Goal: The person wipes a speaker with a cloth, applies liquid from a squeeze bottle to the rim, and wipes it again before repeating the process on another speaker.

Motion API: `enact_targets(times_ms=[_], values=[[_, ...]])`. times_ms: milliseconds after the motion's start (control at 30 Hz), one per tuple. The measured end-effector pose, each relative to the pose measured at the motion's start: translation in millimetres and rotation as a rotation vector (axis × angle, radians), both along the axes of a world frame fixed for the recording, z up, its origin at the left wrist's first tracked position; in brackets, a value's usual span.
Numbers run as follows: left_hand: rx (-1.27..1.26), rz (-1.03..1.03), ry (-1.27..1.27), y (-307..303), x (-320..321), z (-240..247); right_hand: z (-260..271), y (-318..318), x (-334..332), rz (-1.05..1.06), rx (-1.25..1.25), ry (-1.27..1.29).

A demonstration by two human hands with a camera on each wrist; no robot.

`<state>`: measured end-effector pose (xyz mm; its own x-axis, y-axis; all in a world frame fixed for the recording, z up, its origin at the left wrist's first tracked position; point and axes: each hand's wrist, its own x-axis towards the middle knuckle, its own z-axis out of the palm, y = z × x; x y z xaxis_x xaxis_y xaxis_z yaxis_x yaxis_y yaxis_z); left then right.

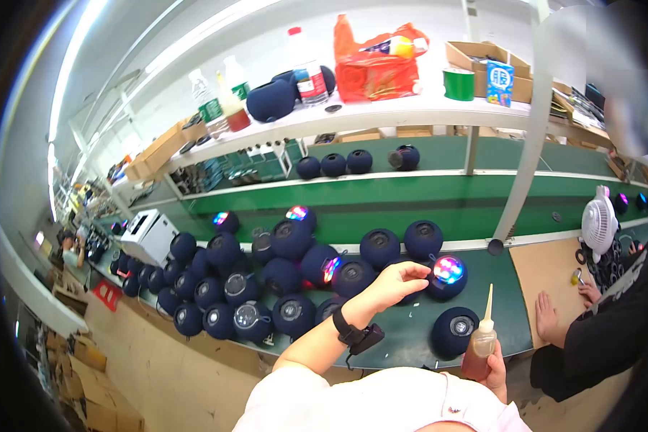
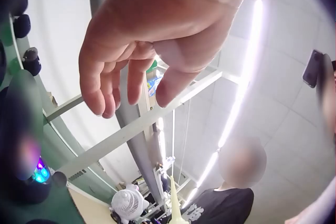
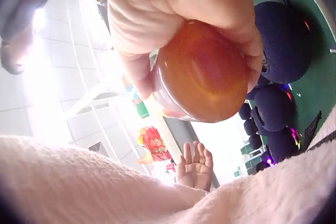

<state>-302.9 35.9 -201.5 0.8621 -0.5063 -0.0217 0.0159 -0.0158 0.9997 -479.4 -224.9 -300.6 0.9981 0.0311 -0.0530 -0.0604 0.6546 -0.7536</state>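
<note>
At lower right of the head view, my right hand point(image 1: 495, 371) grips the bottle point(image 1: 479, 354) beside a dark speaker point(image 1: 453, 333); my loose, unladen left hand point(image 1: 392, 286) hovers near the lit speaker point(image 1: 448, 278), right of centre. Seemingly readying to dispense; next calls for tipping the nozzle point(image 1: 489, 308).

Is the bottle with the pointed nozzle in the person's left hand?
No, the right hand grips the bottle by its body, while the left hand holds nothing.
</note>
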Motion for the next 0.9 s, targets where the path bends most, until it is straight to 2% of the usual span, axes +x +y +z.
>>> enact_targets(times_ms=[267,367,533,700,800,867,900], values=[[0.065,0.058,0.104,28,-28,-23,4,5,15,0.089,-0.019,0.037],[0.016,0.129,0.160,45,-34,-25,4,5,17,0.092,-0.033,0.045],[0.076,0.298,0.091,75,-32,-12,-5,2,22,0.123,-0.033,0.038],[0.075,0.294,0.151,81,-26,-26,-9,2,21,0.095,-0.049,0.096],[0.066,0.328,0.149,78,-12,-27,-9,3,20,0.077,-0.062,0.103],[0.039,0.455,0.104,74,18,-21,-6,5,19,0.070,-0.066,0.112],[-0.057,0.534,0.130,72,37,-16,-6,6,18,0.069,-0.068,0.128]])
